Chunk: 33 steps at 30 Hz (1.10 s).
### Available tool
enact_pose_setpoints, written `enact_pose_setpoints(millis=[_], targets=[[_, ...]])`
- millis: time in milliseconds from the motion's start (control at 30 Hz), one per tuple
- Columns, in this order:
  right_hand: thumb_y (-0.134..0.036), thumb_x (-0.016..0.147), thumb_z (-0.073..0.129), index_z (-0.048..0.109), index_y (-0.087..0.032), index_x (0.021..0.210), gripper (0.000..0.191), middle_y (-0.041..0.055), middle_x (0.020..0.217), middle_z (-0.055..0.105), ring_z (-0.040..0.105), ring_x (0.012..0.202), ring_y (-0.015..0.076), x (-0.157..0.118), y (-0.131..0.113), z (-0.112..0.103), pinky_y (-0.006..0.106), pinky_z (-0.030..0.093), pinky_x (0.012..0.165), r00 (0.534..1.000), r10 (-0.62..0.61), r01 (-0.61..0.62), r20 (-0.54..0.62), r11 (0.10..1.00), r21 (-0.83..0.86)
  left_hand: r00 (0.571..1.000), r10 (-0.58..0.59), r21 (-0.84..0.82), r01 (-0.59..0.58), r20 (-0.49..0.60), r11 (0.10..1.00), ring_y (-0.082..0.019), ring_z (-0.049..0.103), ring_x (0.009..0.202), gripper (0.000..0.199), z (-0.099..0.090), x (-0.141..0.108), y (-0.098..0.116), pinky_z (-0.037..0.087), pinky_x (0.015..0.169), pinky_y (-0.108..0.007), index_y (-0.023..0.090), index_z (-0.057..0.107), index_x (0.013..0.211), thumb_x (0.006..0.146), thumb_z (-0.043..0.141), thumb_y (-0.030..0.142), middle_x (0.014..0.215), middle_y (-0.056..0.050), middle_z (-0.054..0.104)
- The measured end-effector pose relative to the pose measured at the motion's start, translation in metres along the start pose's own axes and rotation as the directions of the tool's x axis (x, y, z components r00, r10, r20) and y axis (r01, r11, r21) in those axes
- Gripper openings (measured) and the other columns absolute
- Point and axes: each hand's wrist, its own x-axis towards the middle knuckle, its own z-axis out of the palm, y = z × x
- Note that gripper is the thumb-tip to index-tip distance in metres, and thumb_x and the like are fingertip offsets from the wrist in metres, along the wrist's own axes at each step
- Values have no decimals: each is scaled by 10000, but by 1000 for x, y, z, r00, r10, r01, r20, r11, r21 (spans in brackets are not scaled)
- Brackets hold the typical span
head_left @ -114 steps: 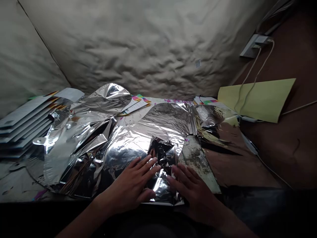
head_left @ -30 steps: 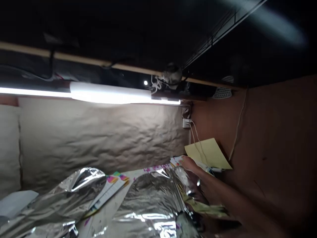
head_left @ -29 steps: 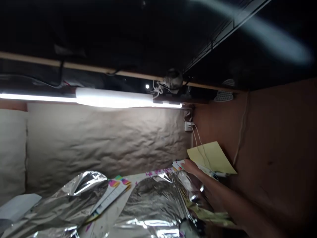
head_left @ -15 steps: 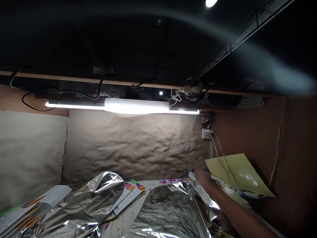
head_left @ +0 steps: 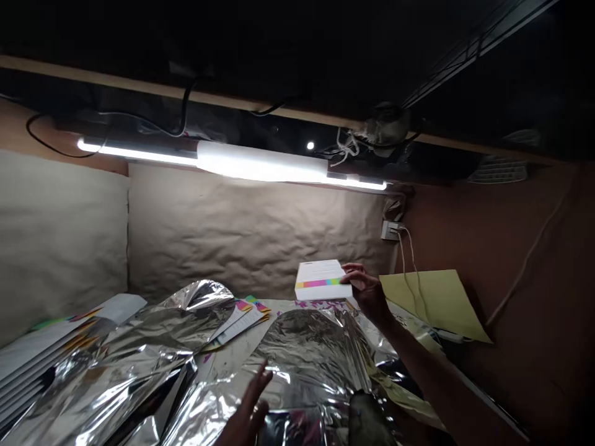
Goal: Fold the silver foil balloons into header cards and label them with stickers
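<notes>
White box [head_left: 323,280] with a rainbow stripe, gripped at its end by the right hand [head_left: 365,291], above the foil [head_left: 307,353]; yellow card [head_left: 432,303] lies just beyond that hand. The left hand [head_left: 246,409] is open, fingers spread, holding nothing.

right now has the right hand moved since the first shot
Yes, the right hand has moved from the near edge of the foil to its far side, and now holds a white pack below and left of the wall socket.
</notes>
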Motion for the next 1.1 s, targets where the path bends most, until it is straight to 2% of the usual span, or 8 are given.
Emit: enact_pose_setpoints(millis=[100, 200, 300, 400, 467, 667, 867, 1100], targets=[[-332, 769, 759, 726, -224, 727, 120, 80, 1052, 647, 616, 1008, 229, -32, -32, 13, 334, 498, 859, 966, -108, 17, 235, 934, 357, 981, -192, -761, 94, -41, 642, -355, 410, 1386, 793, -9, -4, 11, 367, 1087, -540, 254, 422, 1452, 826, 495, 735, 1472, -155, 484], [-308, 757, 793, 755, -230, 737, 89, 80, 1035, 648, 629, 961, 220, -59, -51, 33, 329, 514, 825, 880, -120, -130, 459, 869, 477, 975, -222, -939, 73, -3, 336, -326, 605, 1194, 625, -10, -13, 27, 508, 958, -471, 173, 543, 1297, 803, 714, 515, 1299, -166, 627], [-324, 751, 792, 773, -233, 846, 134, 92, 1157, 633, 610, 1049, 244, -75, -52, 51, 354, 520, 866, 869, -33, -216, 493, 872, 439, 914, -363, -918, -27, -183, 396, -247, 715, 960, 422, -6, -14, 37, 587, 800, -353, 142, 566, 1235, 840, 711, 173, 1097, -125, 718], [-359, 812, 720, 734, -221, 1017, 247, 86, 1098, 664, 614, 980, 227, -84, -45, 62, 375, 512, 874, 968, 222, -248, 115, 914, 321, 834, -423, -881, -146, -354, 450, -223, 729, 910, 391, -6, -10, 41, 606, 760, -330, 127, 545, 1270, 889, 603, 58, 1044, -122, 730], [-385, 807, 722, 714, -196, 1002, 272, 69, 942, 697, 630, 833, 205, -92, -44, 69, 364, 521, 806, 922, 385, -373, 41, 855, 359, 810, -403, -858, -219, -425, 465, -217, 729, 918, 412, -8, -7, 42, 611, 775, -341, 153, 531, 1298, 903, 572, 43, 1063, -112, 728], [-382, 689, 853, 691, -188, 1109, 491, 84, 1004, 737, 696, 900, 192, -115, -66, 105, 312, 524, 833, 562, 469, -826, 681, 277, 491, 810, -345, -820, -264, -474, 507, -245, 699, 1030, 582, -9, -9, 36, 593, 864, -365, 235, 566, 1289, 760, 788, 132, 1178, -83, 706], [-391, 678, 864, 724, -142, 951, 395, 86, 972, 740, 700, 884, 212, -109, -78, 121, 315, 536, 830, 596, 335, -801, 729, 311, 512, 828, -288, -770, -242, -481, 590, -275, 641, 1147, 662, -10, -5, 24, 547, 944, -383, 248, 593, 1282, 678, 862, 288, 1217, -78, 698], [-422, 670, 861, 743, -114, 964, 442, 108, 925, 759, 722, 847, 256, -109, -76, 125, 384, 556, 829, 531, 272, -834, 803, 335, 438, 948, -138, -725, -122, -288, 678, -294, 615, 1184, 588, -10, -8, 22, 475, 1028, -441, 207, 594, 1288, 763, 790, 384, 1242, -121, 676]])
